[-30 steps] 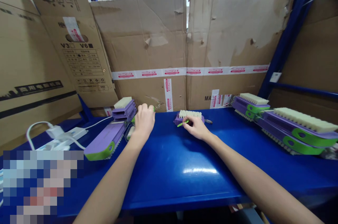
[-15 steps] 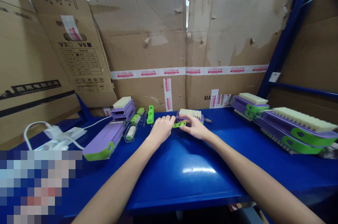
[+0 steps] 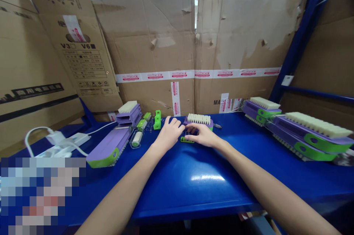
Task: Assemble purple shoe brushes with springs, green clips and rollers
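Item: small purple white-bristled plastic brush [image 3: 199, 120] | left hand [image 3: 168, 132] touching its end | right hand [image 3: 204, 137] on green plastic clip [image 3: 183, 140] | both grips unclear

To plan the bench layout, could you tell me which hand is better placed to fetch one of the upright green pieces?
Likely the left hand: it lies nearest the green pieces, while the right hand is farther, fingers on a green clip beside the purple brush.
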A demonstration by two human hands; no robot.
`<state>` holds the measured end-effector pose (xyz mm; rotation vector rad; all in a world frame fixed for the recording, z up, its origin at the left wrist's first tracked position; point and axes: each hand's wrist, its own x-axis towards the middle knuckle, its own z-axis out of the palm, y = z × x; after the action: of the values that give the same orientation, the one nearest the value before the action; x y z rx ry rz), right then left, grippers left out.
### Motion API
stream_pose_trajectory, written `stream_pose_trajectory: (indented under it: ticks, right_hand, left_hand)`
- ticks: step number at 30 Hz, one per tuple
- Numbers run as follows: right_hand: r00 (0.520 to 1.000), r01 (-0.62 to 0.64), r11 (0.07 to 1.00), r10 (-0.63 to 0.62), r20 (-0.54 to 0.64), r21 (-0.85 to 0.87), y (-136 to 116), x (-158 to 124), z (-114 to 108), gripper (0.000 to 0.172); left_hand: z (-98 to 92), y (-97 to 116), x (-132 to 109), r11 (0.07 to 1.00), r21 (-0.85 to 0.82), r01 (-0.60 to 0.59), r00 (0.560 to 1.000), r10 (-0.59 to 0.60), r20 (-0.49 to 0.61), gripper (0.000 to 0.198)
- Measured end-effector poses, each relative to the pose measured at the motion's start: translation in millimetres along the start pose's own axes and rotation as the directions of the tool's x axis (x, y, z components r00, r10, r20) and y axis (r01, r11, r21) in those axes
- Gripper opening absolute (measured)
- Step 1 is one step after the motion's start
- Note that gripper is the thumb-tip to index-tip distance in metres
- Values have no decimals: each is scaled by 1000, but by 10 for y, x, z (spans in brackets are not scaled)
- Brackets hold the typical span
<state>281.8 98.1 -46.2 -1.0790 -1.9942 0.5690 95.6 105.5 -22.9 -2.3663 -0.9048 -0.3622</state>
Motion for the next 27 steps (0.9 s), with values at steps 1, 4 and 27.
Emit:
stream_pose_trajectory:
  ticks: [1, 4, 27]
  right_hand:
    - [1000, 3, 1000, -3, -14, 30, -17, 0, 8, 39]
    - [998, -28, 986, 36, -45, 165, -63, 10, 39, 43]
    - [911, -327, 398, 374, 174, 857, -269, 6, 48, 25]
  left_hand:
    - [3, 2, 1, 1000, 3, -5, 1000, 5, -25, 28]
    - [2, 10, 7, 1000, 12, 12, 993, -11, -120, 27]
    - [-25, 157, 20, 923, -352, 153, 915, -267, -303, 27]
